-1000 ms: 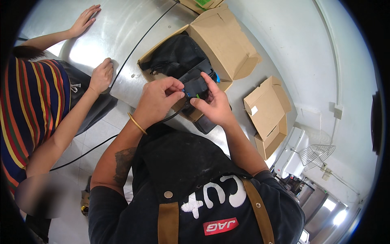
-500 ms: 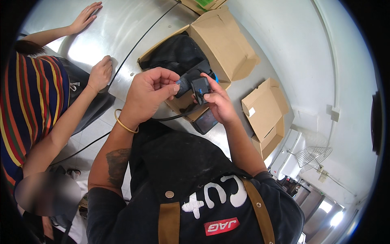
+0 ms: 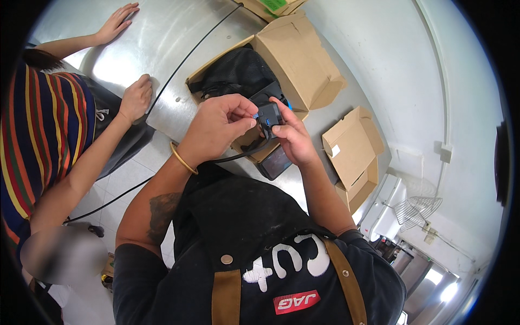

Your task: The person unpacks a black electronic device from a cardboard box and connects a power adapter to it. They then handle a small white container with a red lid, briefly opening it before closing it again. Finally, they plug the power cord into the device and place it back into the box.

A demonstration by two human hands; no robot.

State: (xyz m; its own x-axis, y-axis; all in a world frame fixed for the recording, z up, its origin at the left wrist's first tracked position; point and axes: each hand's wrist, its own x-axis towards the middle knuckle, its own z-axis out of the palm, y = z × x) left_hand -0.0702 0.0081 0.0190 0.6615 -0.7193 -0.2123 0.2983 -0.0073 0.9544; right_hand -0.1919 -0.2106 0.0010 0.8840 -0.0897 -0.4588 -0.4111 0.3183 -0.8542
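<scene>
gripping what, the right hand point(image 3: 292, 136)?
"small black device point(image 3: 274, 112), blue slot point(image 3: 267, 122) on it, over the near side of the open cardboard box point(image 3: 295, 54)."
left hand point(image 3: 216, 122)?
"thumb and finger pinched on a tiny blue bit point(image 3: 255, 116) at the device's left side. mostly hidden, can't tell if they touch."
around that?
"black cable point(image 3: 238, 156) from under the device toward near left. dark-screened gadget point(image 3: 275, 162) just near of the box, black mesh bag point(image 3: 238, 70) inside it. smaller carton point(image 3: 351, 143) to the right, on the metal table point(image 3: 157, 43)."
</scene>
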